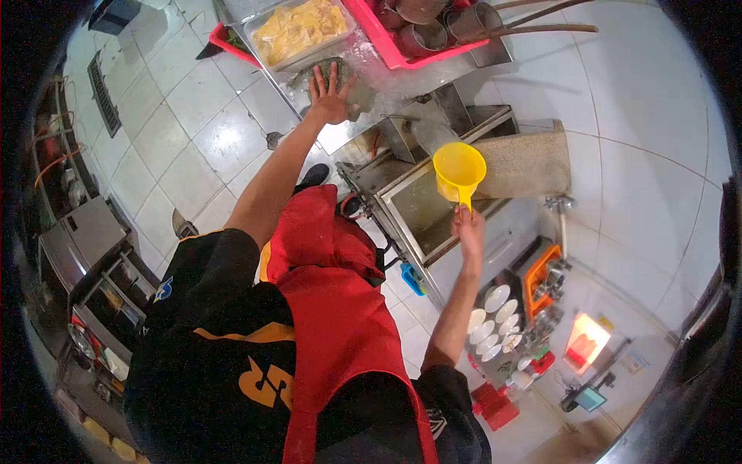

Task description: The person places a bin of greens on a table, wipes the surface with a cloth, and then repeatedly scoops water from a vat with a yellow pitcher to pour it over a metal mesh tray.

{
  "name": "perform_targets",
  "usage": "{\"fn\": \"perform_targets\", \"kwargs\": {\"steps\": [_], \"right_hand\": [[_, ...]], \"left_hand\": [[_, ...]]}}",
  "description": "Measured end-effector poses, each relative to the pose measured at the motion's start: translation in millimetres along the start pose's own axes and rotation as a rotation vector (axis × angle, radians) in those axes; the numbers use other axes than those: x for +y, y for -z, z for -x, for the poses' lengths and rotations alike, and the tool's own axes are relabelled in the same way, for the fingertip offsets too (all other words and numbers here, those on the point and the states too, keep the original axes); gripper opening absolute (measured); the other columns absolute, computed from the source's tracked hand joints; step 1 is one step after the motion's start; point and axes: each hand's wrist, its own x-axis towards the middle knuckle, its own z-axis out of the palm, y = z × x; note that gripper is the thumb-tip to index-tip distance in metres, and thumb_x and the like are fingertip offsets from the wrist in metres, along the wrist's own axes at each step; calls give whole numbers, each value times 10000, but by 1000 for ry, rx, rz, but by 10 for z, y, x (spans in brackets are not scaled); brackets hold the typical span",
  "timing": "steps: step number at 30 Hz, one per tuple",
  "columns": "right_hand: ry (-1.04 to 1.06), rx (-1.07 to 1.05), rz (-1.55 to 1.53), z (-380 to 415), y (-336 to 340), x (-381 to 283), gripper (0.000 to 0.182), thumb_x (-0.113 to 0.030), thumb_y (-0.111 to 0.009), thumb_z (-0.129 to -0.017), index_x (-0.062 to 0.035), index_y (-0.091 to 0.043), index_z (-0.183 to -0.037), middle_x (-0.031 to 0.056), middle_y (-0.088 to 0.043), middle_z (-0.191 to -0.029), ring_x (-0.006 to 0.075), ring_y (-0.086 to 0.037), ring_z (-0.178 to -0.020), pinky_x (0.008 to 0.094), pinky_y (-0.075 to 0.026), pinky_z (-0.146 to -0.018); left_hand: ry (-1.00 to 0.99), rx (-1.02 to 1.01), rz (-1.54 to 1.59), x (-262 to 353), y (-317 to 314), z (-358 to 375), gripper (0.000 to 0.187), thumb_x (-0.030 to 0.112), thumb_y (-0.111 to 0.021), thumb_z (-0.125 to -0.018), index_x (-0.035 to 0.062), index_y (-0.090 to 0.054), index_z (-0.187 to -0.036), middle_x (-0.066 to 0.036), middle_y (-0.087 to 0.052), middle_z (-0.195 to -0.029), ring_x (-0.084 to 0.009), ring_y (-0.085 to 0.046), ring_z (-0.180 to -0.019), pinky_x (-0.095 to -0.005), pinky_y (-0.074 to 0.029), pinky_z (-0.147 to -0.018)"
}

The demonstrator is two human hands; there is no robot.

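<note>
My left hand [331,99] lies flat with its fingers spread, pressing on a dark greenish cloth [325,69] on the wet metal table [394,81]. My right hand [468,226] is closed around the handle of a yellow plastic dipper [461,164]. The dipper's round mouth faces up towards me, over a metal-rimmed basin [421,205] that looks like a sink or fryer well. I cannot make out whether the dipper holds liquid. Just beyond my left fingers stands a clear tub [300,32] of yellowish food.
A pink-red crate [398,58] of metal cylinders with long handles stands at the table's far side. A brownish woven-textured panel [525,164] lies beside the basin. To the right are white bowls [495,325] and an orange basket [539,271]. Tiled floor [170,131] spreads on the left.
</note>
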Motion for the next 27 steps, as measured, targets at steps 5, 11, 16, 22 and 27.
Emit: {"fn": "perform_targets", "kwargs": {"steps": [5, 11, 16, 22, 27], "right_hand": [[-40, 57, 200, -233, -102, -198, 210, -222, -508, -913, -29, -522, -833, -13, -434, -579, 78, -399, -454, 246, -317, -412], [322, 266, 717, -364, -591, -249, 251, -147, -518, -814, 102, -554, -808, 222, -611, -743, 330, -590, -626, 438, -463, -600], [283, 217, 889, -509, -1126, -77, 257, -145, -532, -798, 108, -573, -816, 293, -610, -799, 419, -601, -769, 466, -477, -670], [453, 351, 889, -587, -1406, 813, 285, -161, -556, -797, 104, -538, -900, 243, -615, -717, 413, -611, -681, 477, -487, -604], [143, 524, 934, -289, -924, 1136, 424, -150, -562, -791, 125, -413, -1077, 228, -627, -725, 387, -624, -686, 457, -510, -605]], "left_hand": [[-10, -21, 17, 66, 24, 20, 779, 590, -468, -849, 392, -12, -1448, -141, 213, -1496, -498, 207, -1317, -627, 34, -1056], [-22, -43, -12, 118, 20, 12, 767, 615, -433, -853, 382, -14, -1452, -138, 217, -1494, -501, 205, -1315, -623, 42, -1057], [-14, -17, 13, 58, 12, 11, 774, 625, -432, -849, 391, -2, -1450, -134, 217, -1495, -503, 204, -1314, -624, 42, -1055], [-37, 13, 50, 8, 67, 24, 798, 569, -506, -820, 332, -98, -1463, -144, 189, -1502, -500, 219, -1312, -616, 56, -1058], [-59, 27, 28, 54, 2, -36, 791, 596, -468, -825, 346, -71, -1462, -148, 209, -1495, -513, 222, -1304, -623, 55, -1054]]}}
